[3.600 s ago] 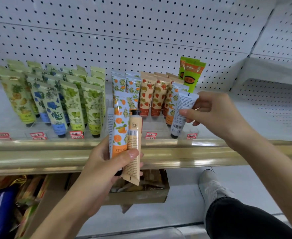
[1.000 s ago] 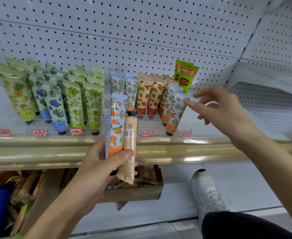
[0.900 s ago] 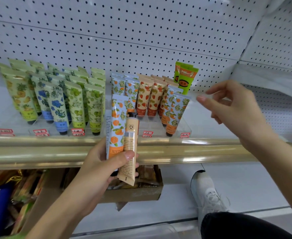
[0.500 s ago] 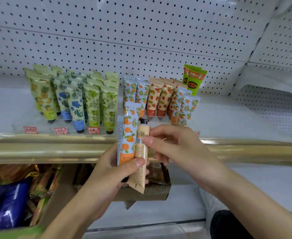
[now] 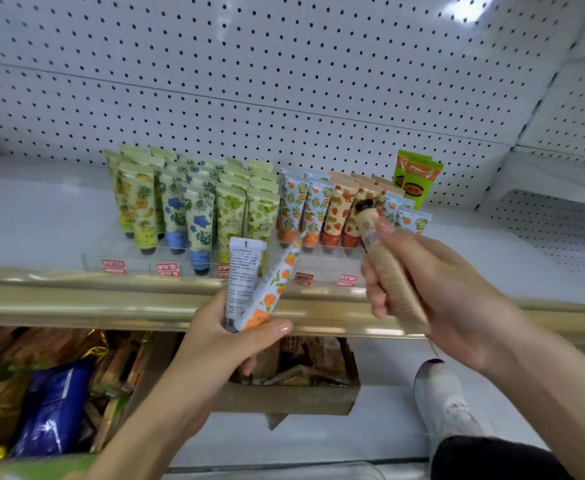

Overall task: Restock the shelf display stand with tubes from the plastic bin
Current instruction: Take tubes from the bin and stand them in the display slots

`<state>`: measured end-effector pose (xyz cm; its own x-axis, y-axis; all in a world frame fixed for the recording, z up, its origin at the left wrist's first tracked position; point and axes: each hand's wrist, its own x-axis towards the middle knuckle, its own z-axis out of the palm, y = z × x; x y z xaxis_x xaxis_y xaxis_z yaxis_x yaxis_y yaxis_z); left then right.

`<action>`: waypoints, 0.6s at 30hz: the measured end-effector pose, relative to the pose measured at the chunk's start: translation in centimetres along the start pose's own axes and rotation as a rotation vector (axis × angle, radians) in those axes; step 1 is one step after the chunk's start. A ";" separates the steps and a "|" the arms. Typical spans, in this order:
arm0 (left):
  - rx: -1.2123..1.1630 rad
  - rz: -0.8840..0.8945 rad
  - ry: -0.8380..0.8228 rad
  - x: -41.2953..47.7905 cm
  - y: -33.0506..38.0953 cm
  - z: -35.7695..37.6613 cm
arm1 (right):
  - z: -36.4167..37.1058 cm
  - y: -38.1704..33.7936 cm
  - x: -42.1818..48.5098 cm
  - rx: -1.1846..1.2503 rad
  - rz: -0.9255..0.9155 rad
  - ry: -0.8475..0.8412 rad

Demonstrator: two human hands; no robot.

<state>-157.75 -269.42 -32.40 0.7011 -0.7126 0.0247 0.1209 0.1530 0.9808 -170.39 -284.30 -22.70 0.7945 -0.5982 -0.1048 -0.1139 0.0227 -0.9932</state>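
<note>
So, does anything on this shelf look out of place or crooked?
Only the two bright green tubes at the back right: they match nothing else in the clear stand and rise above the neighbours. The other rows look straight.

R hand (image 5: 433,289) grips tan tube (image 5: 388,271); L hand (image 5: 222,341) holds two tubes (image 5: 260,282) below display stand (image 5: 215,261).

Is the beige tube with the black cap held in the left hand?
No, the right hand grips the beige tube, while the left hand holds two other tubes.
</note>
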 end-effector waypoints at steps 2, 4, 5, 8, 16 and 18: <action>-0.005 -0.006 -0.022 0.0 0.2 0.0 | -1.3 -1.0 -0.5 -0.204 0.064 -0.043; -0.043 -0.030 -0.046 -0.1 0.2 0.2 | -2.4 -2.4 -0.9 -0.293 0.123 -0.108; -0.065 -0.038 -0.057 -0.1 0.1 0.3 | -3.0 -3.3 -1.0 -0.296 0.140 -0.138; -0.107 -0.032 -0.066 -0.3 0.1 0.5 | -4.5 -6.5 -1.1 -0.342 0.153 -0.251; -0.130 -0.029 -0.036 -0.1 0.0 0.8 | -3.8 -11.3 3.7 -0.948 -0.251 0.115; -0.152 -0.043 -0.030 -0.2 0.0 0.8 | -3.4 -11.2 5.5 -1.080 -0.286 0.113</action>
<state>-158.45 -269.89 -32.23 0.6722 -0.7403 -0.0089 0.2571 0.2221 0.9405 -166.74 -290.58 -12.01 0.8219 -0.5405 0.1798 -0.4370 -0.8008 -0.4096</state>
